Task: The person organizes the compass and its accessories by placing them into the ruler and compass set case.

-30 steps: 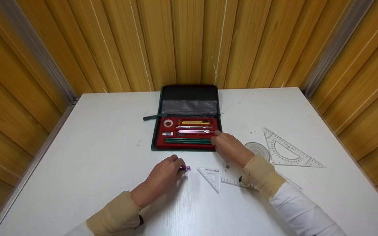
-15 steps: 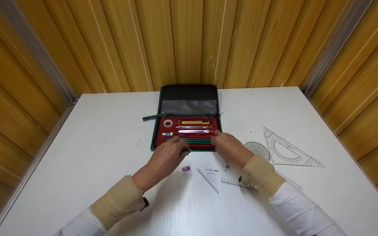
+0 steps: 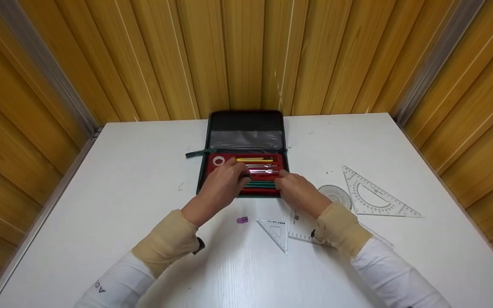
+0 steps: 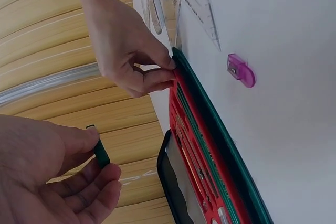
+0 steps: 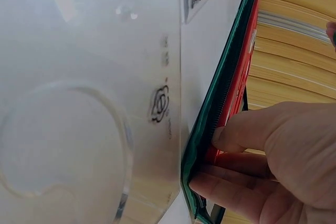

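Head view, left to right: at centre I have the left hand [image 3: 225,179] over the open case [image 3: 246,122], grip unclear; the left wrist view, lower left, shows thumb and fingertips pinching a small dark-green piece [image 4: 101,153]. Purple sharpener [image 3: 242,220] lies below centre. Further right, right hand [image 3: 301,191] at the case's right edge; right wrist view, lower right, gives me thumb and fingers gripping the red tray [image 5: 244,69].
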Demonstrator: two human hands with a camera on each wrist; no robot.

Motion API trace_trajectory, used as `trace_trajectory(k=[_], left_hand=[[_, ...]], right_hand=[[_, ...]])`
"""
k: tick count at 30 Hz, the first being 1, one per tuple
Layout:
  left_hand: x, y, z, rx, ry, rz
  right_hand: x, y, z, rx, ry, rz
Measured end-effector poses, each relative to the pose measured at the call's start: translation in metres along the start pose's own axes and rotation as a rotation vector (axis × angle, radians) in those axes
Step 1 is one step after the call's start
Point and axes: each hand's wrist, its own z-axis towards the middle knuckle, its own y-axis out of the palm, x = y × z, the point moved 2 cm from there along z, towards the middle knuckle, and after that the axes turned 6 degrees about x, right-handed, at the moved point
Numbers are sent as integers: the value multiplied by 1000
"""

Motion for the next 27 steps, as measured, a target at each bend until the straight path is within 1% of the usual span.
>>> trace_trajectory(k=[3,6,9,11,18,23,27], left_hand=[[-2,0,6,8,-6,11],[-4,1,12,22,-1,10],[-6,3,18,29,1,1],[-9,5,23,24,-6,-2],[-17,17,37,-45,-56,3],[-22,29,44,-106,-68,1],[-26,36,48,-134,-65,15]], right_hand=[[0,0,-1,31,-39,-2],[1,0,-2,52,-58,-10],[1,-1,-2,50,-48,-15],[0,-1,-2,37,-40,-12],[0,-2,-2,21,-31,-5],[1,0,-1,-5,-8,-7],[0,0,-1,-6,-6,-9]])
